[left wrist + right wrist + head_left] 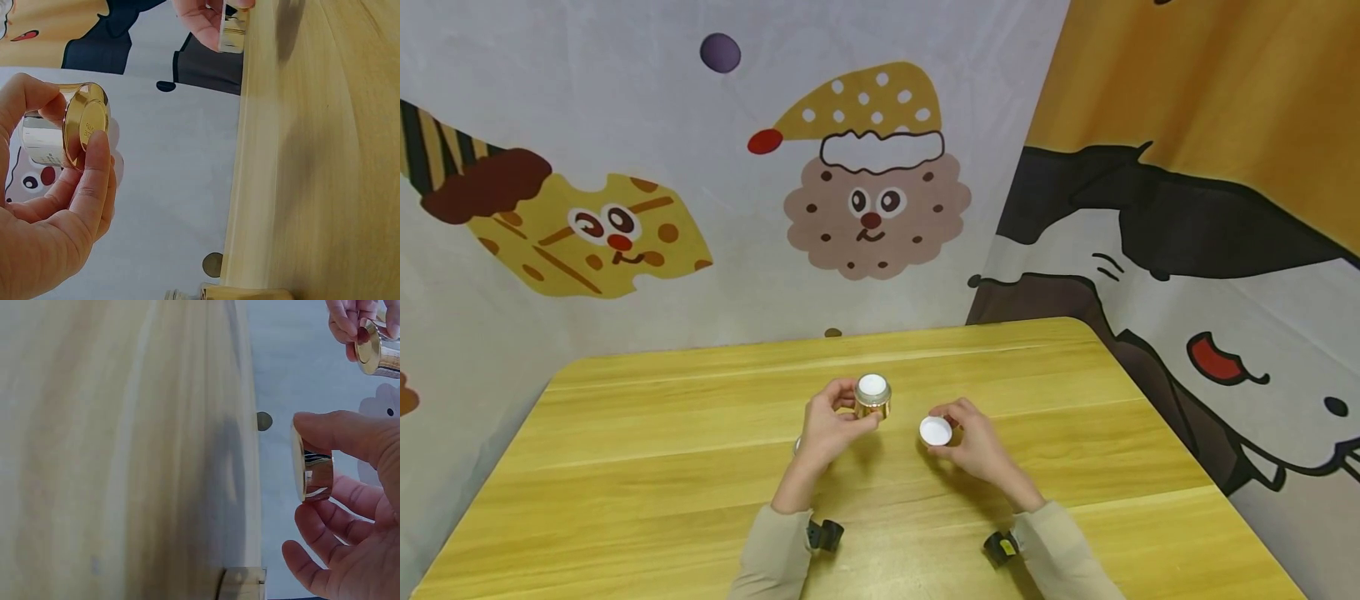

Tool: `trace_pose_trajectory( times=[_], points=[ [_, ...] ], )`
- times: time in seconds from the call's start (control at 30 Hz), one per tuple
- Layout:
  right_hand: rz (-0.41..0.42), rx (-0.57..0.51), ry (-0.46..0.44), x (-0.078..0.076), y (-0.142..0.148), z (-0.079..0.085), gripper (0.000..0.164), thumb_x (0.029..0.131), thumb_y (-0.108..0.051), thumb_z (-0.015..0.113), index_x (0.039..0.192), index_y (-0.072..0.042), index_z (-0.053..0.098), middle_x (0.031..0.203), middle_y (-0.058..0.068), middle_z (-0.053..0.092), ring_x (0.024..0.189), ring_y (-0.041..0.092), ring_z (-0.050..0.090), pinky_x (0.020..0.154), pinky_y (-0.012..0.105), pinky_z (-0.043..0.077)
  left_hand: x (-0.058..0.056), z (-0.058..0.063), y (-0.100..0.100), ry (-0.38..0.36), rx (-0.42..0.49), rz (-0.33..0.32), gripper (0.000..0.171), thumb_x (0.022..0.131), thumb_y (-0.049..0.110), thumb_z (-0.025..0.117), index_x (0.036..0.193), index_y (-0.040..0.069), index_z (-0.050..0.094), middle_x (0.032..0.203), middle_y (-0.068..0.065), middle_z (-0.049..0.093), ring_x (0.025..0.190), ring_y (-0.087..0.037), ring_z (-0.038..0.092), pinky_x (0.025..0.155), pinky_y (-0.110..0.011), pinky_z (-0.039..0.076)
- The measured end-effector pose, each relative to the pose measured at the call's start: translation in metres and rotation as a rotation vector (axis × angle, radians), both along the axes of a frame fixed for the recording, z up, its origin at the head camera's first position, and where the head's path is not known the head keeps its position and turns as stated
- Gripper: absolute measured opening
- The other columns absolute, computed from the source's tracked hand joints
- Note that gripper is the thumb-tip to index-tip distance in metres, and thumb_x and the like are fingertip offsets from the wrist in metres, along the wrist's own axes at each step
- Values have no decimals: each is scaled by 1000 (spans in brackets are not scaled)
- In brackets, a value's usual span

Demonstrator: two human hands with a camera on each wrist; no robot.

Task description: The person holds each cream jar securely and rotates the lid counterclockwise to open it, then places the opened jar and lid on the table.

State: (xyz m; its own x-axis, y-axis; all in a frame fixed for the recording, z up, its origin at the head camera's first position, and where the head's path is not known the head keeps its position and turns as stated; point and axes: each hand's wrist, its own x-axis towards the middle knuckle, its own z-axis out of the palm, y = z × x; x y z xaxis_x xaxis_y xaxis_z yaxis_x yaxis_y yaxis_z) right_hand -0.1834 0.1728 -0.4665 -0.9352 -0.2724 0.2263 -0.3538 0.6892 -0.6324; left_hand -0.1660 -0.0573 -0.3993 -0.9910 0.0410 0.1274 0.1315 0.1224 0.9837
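Note:
My left hand holds a small gold cosmetic jar up over the table, its white top facing the head camera. In the left wrist view, thumb and fingers grip the jar around its shiny side and gold base. To the right, my right hand pinches a round lid by its edge, white inside toward the head camera. The right wrist view shows the lid's gold outer side between thumb and fingers. Jar and lid are apart, a short gap between them.
A wooden table spans the space below both hands. Behind my left wrist lies a mostly hidden shiny item; a gold piece with a clear neck shows at the left wrist view's bottom. A cartoon-printed curtain hangs behind.

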Motion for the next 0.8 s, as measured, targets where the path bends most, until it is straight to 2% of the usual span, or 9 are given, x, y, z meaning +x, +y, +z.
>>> trace_pose_trajectory(
  times=[0.13,0.27,0.47,0.8],
  points=[
    [11,41,-39,0,0,-3,45,61,-4,86,101,-6,65,92,1,57,81,14,53,73,30,48,0,0,0,-1,2,1,38,68,-7,71,104,-11,58,91,-16,60,86,-26,56,69,-27,52],
    [31,69,-50,0,0,-5,46,61,-5,86,101,-5,64,93,2,56,83,15,53,74,32,47,1,1,1,6,3,-2,38,68,-7,70,104,-11,58,91,-17,60,86,-27,56,71,-31,53],
    [43,78,-68,0,1,-5,46,60,-5,86,100,-5,65,92,2,57,84,16,53,76,34,46,1,1,0,15,2,-7,39,68,-7,70,104,-12,57,91,-18,60,87,-29,57,72,-36,53],
    [62,102,-80,-1,0,-5,45,59,-5,87,99,-7,65,91,2,56,86,17,53,77,36,47,2,2,1,12,-7,-5,38,68,-6,70,104,-11,57,92,-18,60,87,-30,56,72,-35,53]
  ],
)
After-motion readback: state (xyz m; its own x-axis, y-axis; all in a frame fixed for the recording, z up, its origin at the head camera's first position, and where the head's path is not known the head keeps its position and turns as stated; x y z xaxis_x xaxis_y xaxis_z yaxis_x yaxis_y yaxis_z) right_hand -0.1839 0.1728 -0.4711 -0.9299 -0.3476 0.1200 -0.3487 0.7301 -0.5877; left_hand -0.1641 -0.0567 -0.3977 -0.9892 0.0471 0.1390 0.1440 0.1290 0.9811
